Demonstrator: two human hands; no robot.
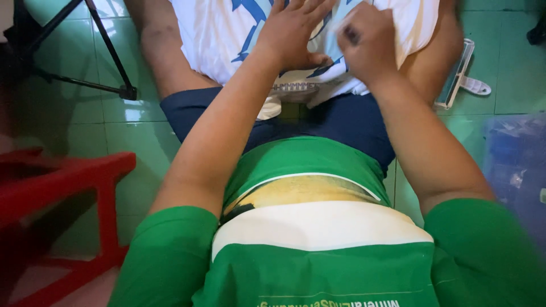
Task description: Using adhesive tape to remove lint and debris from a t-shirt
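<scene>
Evidently mid-way, the white garment with blue print (227,34) lies rumpled across the person's lap, left hand (293,31) spread flat on it, right hand (367,42) in a closed grip bunching its cloth, smoothing unfinished.

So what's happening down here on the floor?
A person in a green shirt sits on the green tiled floor with a white garment with blue markings spread over the lap. The left hand lies flat on the cloth; the right hand is closed, pinching a bit of it. A red stool stands to the left.
</scene>
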